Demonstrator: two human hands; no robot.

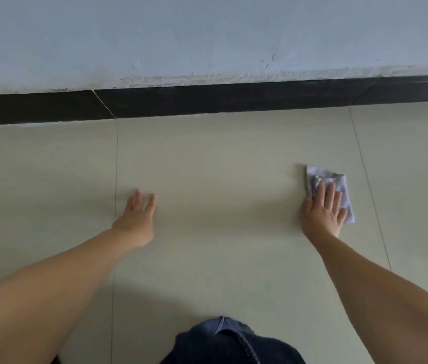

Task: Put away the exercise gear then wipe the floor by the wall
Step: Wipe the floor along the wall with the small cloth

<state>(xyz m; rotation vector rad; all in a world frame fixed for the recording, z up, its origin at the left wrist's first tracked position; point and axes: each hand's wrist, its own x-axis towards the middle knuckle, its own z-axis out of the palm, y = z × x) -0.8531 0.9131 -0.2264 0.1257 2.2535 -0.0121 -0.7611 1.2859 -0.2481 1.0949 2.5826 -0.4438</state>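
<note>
Right hand (323, 210) flat, fingers spread, pressing a folded pale cloth (339, 190) on the beige tiled floor (220, 166), right side, some way short of the dark skirting (207, 99) and white wall (207, 35). Left hand (138, 218) held out low over the floor, fingers straight, holding nothing; contact unclear. Denim knee (234, 342) near bottom.

Dark denim knee (234, 342) at bottom edge; black skirting (207, 99) along the room's edge.
</note>
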